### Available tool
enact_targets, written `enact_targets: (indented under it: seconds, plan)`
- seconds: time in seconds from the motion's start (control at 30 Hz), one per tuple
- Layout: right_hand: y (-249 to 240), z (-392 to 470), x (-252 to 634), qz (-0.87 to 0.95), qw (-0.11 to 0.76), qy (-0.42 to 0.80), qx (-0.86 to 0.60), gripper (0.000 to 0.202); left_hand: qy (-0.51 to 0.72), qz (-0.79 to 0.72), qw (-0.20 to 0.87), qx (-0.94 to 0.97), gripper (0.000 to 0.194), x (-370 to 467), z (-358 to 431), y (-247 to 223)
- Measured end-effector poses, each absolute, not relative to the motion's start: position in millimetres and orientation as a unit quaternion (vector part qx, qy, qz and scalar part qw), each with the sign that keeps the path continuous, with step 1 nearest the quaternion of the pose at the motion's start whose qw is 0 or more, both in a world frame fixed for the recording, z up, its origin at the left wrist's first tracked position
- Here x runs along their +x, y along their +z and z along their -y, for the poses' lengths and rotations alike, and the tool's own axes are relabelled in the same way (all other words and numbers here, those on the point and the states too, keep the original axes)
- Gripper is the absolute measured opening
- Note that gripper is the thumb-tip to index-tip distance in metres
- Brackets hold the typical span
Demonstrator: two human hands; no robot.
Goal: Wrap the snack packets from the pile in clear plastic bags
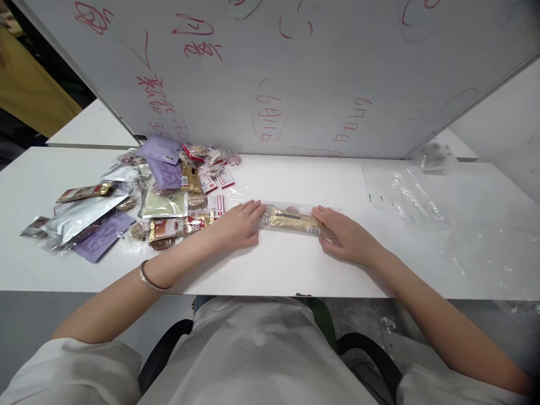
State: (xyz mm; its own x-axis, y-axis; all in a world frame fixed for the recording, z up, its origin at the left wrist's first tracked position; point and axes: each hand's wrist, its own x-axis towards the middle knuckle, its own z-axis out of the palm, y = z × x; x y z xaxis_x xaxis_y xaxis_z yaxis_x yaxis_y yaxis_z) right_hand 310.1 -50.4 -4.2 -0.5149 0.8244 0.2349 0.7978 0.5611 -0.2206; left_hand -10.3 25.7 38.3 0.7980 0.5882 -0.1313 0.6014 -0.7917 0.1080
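A clear plastic bag point(262, 220) lies across the white table in front of me, with a gold stick sachet point(291, 219) inside it. Something small and reddish shows behind the sachet through the plastic. My left hand point(241, 224) holds the bag's left end, fingers together over the film and thumb below. At the right end, my right hand point(343, 233) grips the bag in the same way. Just left of my left hand sits a red-and-gold coffee sachet point(179, 226) at the edge of a mixed pile.
The pile on the left includes purple pouches point(166, 171), a silver pouch point(86, 216), a pale green packet point(164, 203) and red-white cards point(217, 179). Clear empty bags point(407, 197) lie on the right. A whiteboard point(312, 79) with red writing stands along the back.
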Motion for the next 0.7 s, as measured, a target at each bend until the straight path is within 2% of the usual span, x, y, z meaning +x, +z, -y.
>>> enact_targets:
  seconds: [0.07,0.27,0.37,0.47,0.6,0.7]
  plan:
    - [-2.4,51.6,313.1,0.859,0.153,0.059,-0.486,0.057,-0.055,-0.325,0.085,0.94,0.059,-15.1,-33.7,40.6]
    - [9.7,32.5,325.1,0.764,0.179,0.161,-0.598,0.036,0.004,-0.372,0.183,0.91,0.037,-22.2,-75.3,49.3]
    - [16.8,15.4,328.6,0.698,0.201,0.224,-0.65,0.032,0.054,-0.373,0.249,0.892,0.036,-18.9,-93.5,47.2]
    - [22.4,-2.5,331.4,0.652,0.184,0.313,-0.665,0.038,0.048,-0.396,0.269,0.877,0.038,-10.2,-101.8,39.9]
    - [27.6,-20.3,335.9,0.633,0.103,0.39,-0.661,0.045,-0.019,-0.437,0.164,0.884,0.048,3.4,-93.6,29.3]
    - [26.3,-21.8,332.3,0.643,0.1,0.284,-0.704,0.046,0.032,-0.398,0.002,0.917,0.049,9.8,-77.4,23.6]
